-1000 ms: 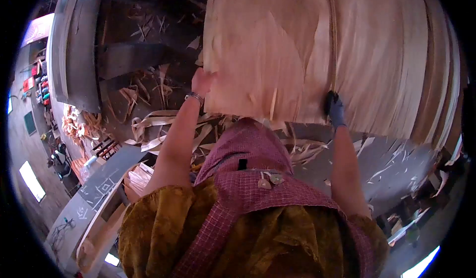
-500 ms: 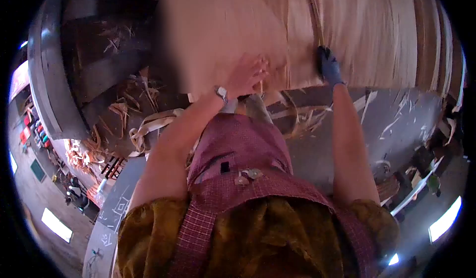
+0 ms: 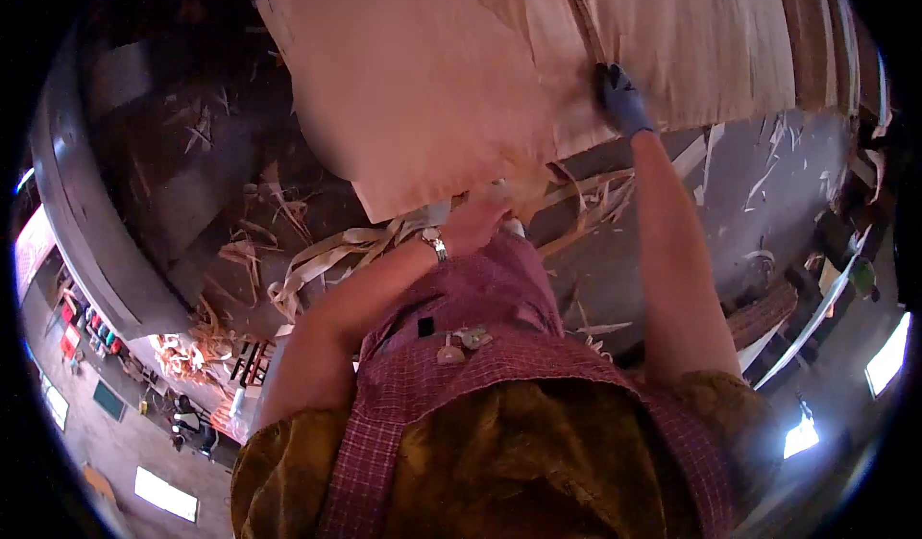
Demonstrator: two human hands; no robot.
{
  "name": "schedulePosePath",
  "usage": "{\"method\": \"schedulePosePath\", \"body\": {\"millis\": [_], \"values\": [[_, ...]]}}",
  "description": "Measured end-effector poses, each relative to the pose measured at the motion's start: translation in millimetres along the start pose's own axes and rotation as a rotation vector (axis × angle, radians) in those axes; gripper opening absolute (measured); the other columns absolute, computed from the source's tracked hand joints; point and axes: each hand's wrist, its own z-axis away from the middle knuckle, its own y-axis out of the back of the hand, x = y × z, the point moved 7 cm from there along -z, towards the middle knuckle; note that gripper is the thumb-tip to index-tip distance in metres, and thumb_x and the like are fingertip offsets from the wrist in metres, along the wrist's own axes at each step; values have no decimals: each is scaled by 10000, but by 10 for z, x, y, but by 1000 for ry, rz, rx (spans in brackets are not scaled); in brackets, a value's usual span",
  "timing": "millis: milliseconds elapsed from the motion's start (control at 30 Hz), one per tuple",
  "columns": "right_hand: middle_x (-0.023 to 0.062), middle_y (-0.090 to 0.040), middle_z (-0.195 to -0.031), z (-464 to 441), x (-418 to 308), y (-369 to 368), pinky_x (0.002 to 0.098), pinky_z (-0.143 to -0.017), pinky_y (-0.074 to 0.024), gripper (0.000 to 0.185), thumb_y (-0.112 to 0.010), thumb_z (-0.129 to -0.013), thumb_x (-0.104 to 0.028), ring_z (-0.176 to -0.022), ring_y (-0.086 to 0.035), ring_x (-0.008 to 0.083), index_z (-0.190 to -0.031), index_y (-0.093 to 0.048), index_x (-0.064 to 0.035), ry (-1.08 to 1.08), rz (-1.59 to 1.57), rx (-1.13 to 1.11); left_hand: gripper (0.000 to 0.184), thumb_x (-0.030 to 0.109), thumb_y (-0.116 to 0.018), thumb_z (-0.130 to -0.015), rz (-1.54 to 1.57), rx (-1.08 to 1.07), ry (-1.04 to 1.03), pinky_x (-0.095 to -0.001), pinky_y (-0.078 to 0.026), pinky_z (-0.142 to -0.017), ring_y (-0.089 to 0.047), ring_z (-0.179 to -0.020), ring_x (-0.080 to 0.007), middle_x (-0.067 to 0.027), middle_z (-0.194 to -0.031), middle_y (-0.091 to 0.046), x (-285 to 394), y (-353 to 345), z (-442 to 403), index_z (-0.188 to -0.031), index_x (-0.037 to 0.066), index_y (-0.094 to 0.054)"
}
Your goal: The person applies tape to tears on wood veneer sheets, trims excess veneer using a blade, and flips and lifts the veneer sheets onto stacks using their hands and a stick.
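Note:
A wide thin wood veneer sheet (image 3: 413, 87) lies across the top of the view, its left part tilted and its near edge by my apron. My bare left hand (image 3: 477, 220), with a watch at the wrist, is closed at that near edge, fingers on a torn strip of veneer. My right hand (image 3: 622, 100), in a grey and black glove, rests at the seam between this sheet and the veneer stack (image 3: 701, 49) on the right. Its fingers are bent down there, and what they grip, if anything, is hidden.
Curled veneer scraps (image 3: 327, 256) lie over the dark floor on the left and beneath the sheet's near edge. A long curved grey panel (image 3: 96, 203) stands at the far left. More wood pieces (image 3: 764, 313) lie at the lower right.
My left hand moved from the sheet's left edge rightward to its near edge, then closed. The sheet's left part has shifted and tilted. My gloved hand sits higher and further left in view.

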Motion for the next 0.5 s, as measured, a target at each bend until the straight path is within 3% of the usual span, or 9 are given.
{"method": "schedulePosePath", "body": {"millis": [100, 167, 200, 267, 333, 400, 433, 467, 500], "values": [[254, -588, -1208, 72, -156, 84, 525, -942, -449, 487, -406, -985, -390, -1112, -544, 470, -1377, -421, -101, -14, 33, -84, 254, 273, -547, -893, -36, -617, 97, -464, -487, -753, -635, -856, -341, -154, -978, -663, 51, -313, 321, -1051, 92, -628], [241, -603, -1199, 224, -399, 58, 507, -951, -451, 478, -422, -984, -339, -1116, -551, 458, -1377, -422, -67, 357, 565, -62, 284, 313, -547, -890, 201, -674, -48, -460, -486, -756, -634, -818, -339, -150, -882, -661, -42, -577, 589, -1047, 91, -630], [263, -594, -1174, 175, -311, 15, 496, -941, -444, 462, -423, -984, -364, -1111, -535, 472, -1327, -463, -56, 369, 419, 6, 301, 333, -547, -888, 322, -698, -128, -458, -486, -758, -634, -799, -338, -148, -834, -660, -73, -629, 699, -1045, 91, -631], [282, -585, -1161, 43, -96, -44, 485, -930, -439, 453, -423, -987, -382, -1104, -521, 486, -1277, -503, -43, 294, 153, 67, 329, 355, -566, -885, -91, -588, 40, -463, -492, -708, -630, -738, -326, -149, -836, -650, 157, 201, 601, -1012, 62, -643], [275, -584, -1182, -20, 0, -36, 485, -927, -443, 445, -419, -992, -367, -1102, -526, 487, -1279, -502, -38, 126, -94, 45, 320, 324, -607, -865, -244, -197, 217, -447, -493, -733, -644, -818, -319, -165, -962, -654, -15, 827, 690, -1033, 55, -650], [267, -562, -1246, 39, -53, -14, 468, -942, -451, 445, -453, -987, -324, -1138, -532, 456, -1315, -490, -26, 54, -80, 8, 364, 268, -637, -848, -28, 580, 553, -454, -493, -750, -640, -828, -337, -165, -1020, -633, -465, 1618, 1005, -1152, 72, -594], [263, -551, -1278, 47, -61, 14, 459, -949, -455, 448, -470, -985, -302, -1157, -535, 440, -1333, -484, -19, 18, -70, -6, 451, 219, -657, -836, 34, 803, 627, -449, -502, -767, -635, -864, -371, -157, -1089, -617, -743, 1989, 1129, -1238, 63, -524], [269, -561, -1257, 37, -31, 19, 459, -942, -454, 452, -470, -986, -312, -1149, -539, 439, -1321, -492, -10, 26, -29, 30, 464, 183, -666, -829, -210, 964, 524, -427, -504, -775, -643, -813, -336, -166, -1079, -620, -953, 2346, 1209, -1244, 35, -522], [274, -571, -1235, -13, 112, -58, 459, -935, -452, 456, -471, -987, -322, -1142, -543, 438, -1308, -500, 0, 36, 12, 67, 468, 239, -690, -839, -615, 1141, 392, -364, -519, -650, -645, -688, -234, -137, -1026, -635, -1347, 2500, 1306, -1220, 13, -539]]}}
